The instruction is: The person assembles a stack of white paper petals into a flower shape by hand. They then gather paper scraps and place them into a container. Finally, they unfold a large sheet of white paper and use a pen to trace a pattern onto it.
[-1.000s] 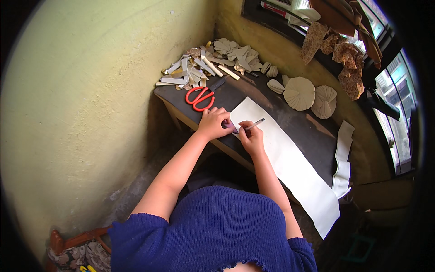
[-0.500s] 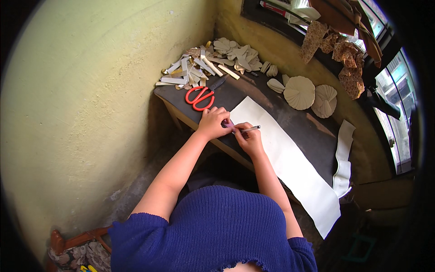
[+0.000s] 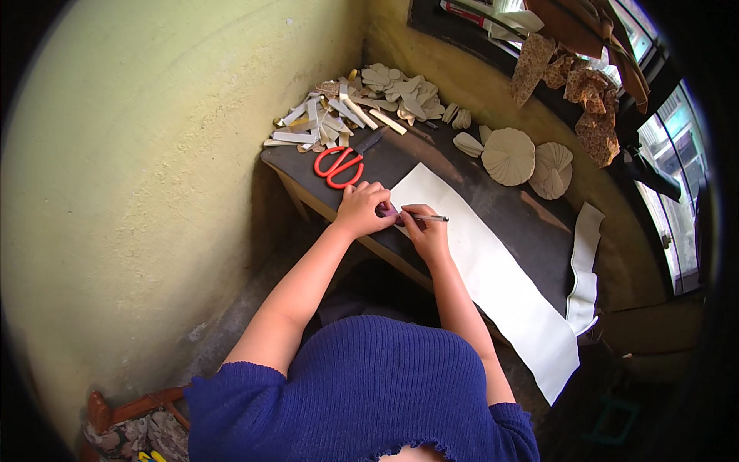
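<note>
A long white strip of sheet material [image 3: 493, 277] lies slantwise over the table and hangs past its near right edge. At its far left end, my left hand [image 3: 362, 212] has its fingers curled and pressed onto a small purple piece [image 3: 394, 213], mostly covered by the fingers. Close beside it, my right hand [image 3: 426, 237] pinches a slim pen [image 3: 433, 218], whose tip is at the purple piece, hidden by the fingers. Red-handled scissors [image 3: 339, 165] rest on the dark tabletop just beyond my left hand, blades pointing away.
White offcuts [image 3: 323, 123] and a heap of cut rounded pieces [image 3: 404, 88] cover the table's far corner. Fanned round stacks [image 3: 508, 157] sit along the back wall. A folded white strip [image 3: 583, 262] lies at the right edge. Brown patterned scraps [image 3: 593, 96] hang by the window.
The pen in my right hand has tilted, its rear end shifting slightly to the right. My left hand stays in place on the purple piece.
</note>
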